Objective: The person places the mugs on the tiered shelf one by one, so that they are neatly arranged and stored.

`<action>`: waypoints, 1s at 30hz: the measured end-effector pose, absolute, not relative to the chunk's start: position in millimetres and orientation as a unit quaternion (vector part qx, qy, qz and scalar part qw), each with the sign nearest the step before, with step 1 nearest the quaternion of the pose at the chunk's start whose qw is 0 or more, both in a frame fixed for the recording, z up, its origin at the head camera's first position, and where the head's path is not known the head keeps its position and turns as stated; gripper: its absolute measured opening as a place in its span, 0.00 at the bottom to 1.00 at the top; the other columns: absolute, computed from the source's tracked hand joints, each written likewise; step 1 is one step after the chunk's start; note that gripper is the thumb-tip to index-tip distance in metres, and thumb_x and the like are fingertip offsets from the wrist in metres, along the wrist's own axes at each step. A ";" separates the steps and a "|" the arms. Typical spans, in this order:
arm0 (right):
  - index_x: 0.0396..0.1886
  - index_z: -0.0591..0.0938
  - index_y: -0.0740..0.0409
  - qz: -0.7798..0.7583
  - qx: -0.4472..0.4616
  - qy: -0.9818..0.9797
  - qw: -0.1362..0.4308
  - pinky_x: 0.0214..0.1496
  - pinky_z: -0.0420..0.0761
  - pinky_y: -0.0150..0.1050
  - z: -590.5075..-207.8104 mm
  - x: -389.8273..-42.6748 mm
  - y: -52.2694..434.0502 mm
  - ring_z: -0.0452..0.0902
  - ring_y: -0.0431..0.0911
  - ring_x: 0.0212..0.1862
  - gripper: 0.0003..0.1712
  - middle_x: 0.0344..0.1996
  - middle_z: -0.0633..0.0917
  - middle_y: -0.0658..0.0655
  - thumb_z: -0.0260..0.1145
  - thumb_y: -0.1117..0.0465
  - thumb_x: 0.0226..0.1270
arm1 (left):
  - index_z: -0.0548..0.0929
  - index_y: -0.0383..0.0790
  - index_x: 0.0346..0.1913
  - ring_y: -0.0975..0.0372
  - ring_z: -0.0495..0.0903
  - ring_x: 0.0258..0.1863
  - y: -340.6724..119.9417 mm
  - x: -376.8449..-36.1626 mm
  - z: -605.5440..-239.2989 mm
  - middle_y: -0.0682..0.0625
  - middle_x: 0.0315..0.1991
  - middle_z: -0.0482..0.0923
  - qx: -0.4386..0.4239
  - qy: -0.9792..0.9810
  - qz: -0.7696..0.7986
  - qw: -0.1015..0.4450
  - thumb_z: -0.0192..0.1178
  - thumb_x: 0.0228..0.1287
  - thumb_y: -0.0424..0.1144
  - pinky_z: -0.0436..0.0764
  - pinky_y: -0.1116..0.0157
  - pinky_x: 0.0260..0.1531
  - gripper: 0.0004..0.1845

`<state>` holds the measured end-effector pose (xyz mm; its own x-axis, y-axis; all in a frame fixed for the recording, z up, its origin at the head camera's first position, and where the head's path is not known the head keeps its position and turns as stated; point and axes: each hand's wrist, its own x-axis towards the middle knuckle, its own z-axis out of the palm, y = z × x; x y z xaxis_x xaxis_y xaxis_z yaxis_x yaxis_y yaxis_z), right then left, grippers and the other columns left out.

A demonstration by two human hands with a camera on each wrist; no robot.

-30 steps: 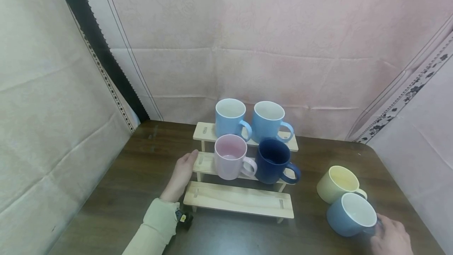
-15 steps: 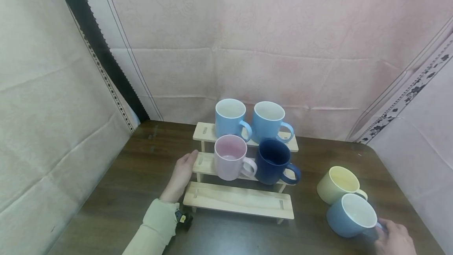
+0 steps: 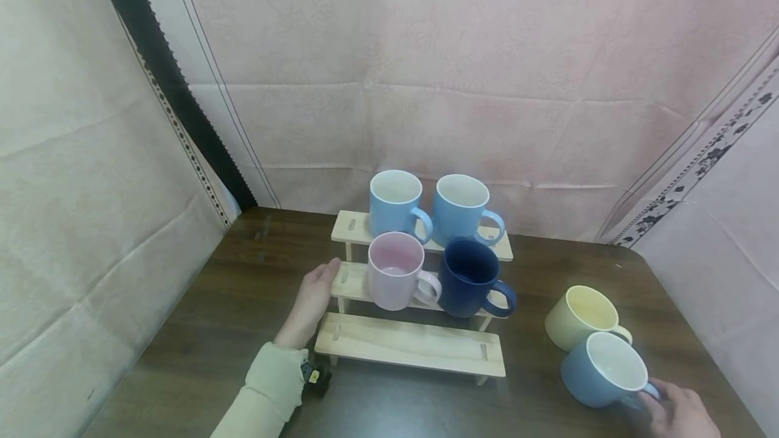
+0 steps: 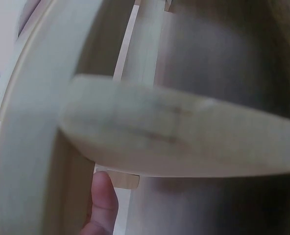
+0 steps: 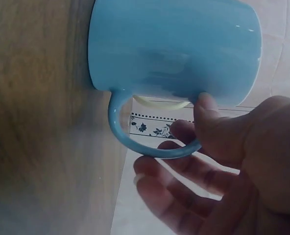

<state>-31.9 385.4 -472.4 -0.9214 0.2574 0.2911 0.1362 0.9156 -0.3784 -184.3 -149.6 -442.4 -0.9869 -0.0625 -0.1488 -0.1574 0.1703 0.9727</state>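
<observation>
My left hand (image 3: 313, 297) lies flat, fingers straight, against the left end of a three-step wooden rack (image 3: 414, 347); its middle step is at the fingertips. The left wrist view is a blurred close-up of the rack's slats (image 4: 174, 132) with one fingertip (image 4: 103, 198) showing. My right hand (image 3: 677, 411) is at the table's front right, on the handle of a blue mug (image 3: 601, 370) that stands on the table. In the right wrist view the thumb (image 5: 201, 105) presses the blue mug (image 5: 174, 49) by the handle's top, one finger goes through the loop and the others curl under it.
A pink mug (image 3: 395, 279) and a navy mug (image 3: 470, 279) stand on the middle step, two light blue mugs (image 3: 395, 203) (image 3: 460, 208) on the top step; the lowest step is bare. A yellow mug (image 3: 581, 316) touches the blue one. Pink cloth walls surround the dark wooden table (image 3: 231, 316).
My right hand has shifted slightly to the right and settled its fingers round the blue mug's handle. The mug has barely moved. The left hand has stayed put.
</observation>
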 end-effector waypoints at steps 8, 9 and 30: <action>0.33 0.82 0.69 0.176 -0.100 -0.968 0.151 0.26 0.72 0.42 -473.7 -30.2 385.5 0.77 0.57 0.29 0.07 0.27 0.80 0.65 0.66 0.66 0.63 | 0.71 0.34 0.63 0.45 0.69 0.64 -150.1 -185.3 -444.3 0.38 0.58 0.74 -0.080 0.762 0.641 0.041 0.41 0.74 0.61 0.62 0.42 0.65 0.33; 0.33 0.82 0.68 0.176 -0.102 -0.967 0.153 0.26 0.71 0.40 -473.9 -29.0 384.1 0.77 0.52 0.28 0.07 0.26 0.80 0.63 0.66 0.66 0.63 | 0.71 0.35 0.63 0.46 0.69 0.63 -150.2 -185.5 -444.5 0.38 0.58 0.74 -0.081 0.761 0.642 0.042 0.41 0.74 0.61 0.62 0.42 0.65 0.33; 0.27 0.82 0.61 0.199 -0.078 -0.936 0.281 0.19 0.62 0.26 -471.7 -18.3 359.0 0.61 0.26 0.21 0.05 0.21 0.73 0.46 0.72 0.68 0.55 | 0.71 0.31 0.63 0.44 0.66 0.66 -149.3 -184.6 -442.8 0.36 0.60 0.73 -0.073 0.762 0.642 0.034 0.42 0.74 0.60 0.60 0.42 0.65 0.34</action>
<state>-18.3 359.0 -471.7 -0.8304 0.2578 0.4940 0.0347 0.9087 -0.4159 -184.6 -149.3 -442.8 -0.9871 -0.0666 -0.1455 -0.1547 0.1640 0.9743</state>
